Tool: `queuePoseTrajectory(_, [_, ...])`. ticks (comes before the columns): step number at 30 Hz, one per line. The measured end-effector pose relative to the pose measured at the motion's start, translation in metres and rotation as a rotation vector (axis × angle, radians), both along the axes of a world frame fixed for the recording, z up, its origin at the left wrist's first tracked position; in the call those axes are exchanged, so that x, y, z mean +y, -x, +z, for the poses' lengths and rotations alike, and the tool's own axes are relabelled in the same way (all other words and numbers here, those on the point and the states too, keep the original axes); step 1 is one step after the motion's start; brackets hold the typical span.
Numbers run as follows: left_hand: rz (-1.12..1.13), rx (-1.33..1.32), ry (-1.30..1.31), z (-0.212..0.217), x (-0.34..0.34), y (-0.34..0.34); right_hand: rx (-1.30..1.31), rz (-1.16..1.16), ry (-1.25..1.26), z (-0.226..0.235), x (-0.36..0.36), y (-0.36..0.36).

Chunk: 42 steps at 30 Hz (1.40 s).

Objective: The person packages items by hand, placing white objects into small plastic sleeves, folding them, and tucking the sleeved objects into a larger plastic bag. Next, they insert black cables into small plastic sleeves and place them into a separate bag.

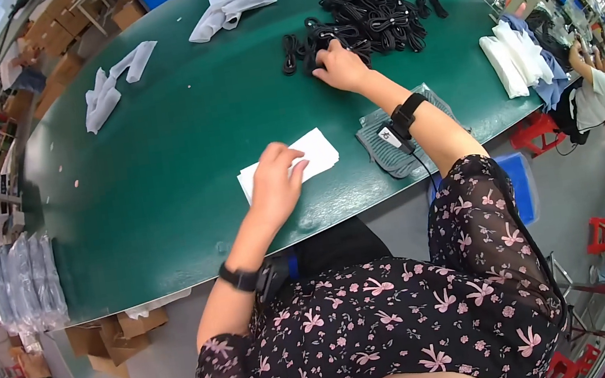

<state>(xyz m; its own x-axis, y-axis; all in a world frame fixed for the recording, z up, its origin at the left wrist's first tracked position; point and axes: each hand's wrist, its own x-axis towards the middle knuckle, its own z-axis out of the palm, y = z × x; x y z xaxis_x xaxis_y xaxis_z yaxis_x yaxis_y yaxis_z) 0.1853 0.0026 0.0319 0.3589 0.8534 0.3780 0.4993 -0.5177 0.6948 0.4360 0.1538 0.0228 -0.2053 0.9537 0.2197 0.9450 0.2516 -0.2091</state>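
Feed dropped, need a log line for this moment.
left hand: on white sheet | right hand: reaching into black cables | surface: green table

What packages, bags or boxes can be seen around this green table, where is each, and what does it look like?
Clear plastic bags: a stacked row at the table's left edge, shiny and see-through.
Brown cardboard boxes: on the floor under the table's near left edge, flaps open.
More brown cardboard boxes: piled beyond the table's far left corner.
White flat pouches: under the left hand, rectangular, plain.
No screens or signs show clearly.
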Motion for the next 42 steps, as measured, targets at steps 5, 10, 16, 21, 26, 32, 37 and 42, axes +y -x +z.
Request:
queuePoseTrajectory(5, [0.042, 0.170, -0.096, -0.029, 0.014, -0.045, -0.053, -0.036, -0.094, -0.012, -0.006, 0.003])
queuePoseTrajectory(10, [0.121, 0.260, -0.014, -0.035, 0.015, -0.049, 0.029, -0.159, -0.115, -0.025, 0.016, 0.002])
queuePoseTrajectory(16, [0.219, 0.232, 0.062, -0.025, 0.007, -0.052, 0.210, 0.032, -0.169, -0.017, 0.002, -0.004])
queuePoseTrajectory(21, [0.233, 0.290, 0.015, -0.029, 0.006, -0.051, 0.519, 0.163, -0.119, 0.022, -0.050, 0.001])
queuePoseTrajectory(26, [0.265, 0.216, 0.086, -0.038, 0.009, -0.051, 0.640, 0.051, 0.323, 0.018, -0.067, -0.021])
queuePoseTrajectory(32, [0.299, 0.139, 0.140, -0.043, 0.009, -0.059, 0.179, 0.052, -0.279, -0.027, -0.042, -0.044])
queuePoseTrajectory(37, [0.339, 0.081, 0.196, -0.033, 0.006, -0.058, 0.830, -0.039, 0.309, 0.033, -0.065, -0.044])
queuePoseTrajectory(42, [0.322, -0.020, 0.167, -0.031, 0.010, -0.054, 1.050, 0.112, 0.406, 0.031, -0.114, -0.031])
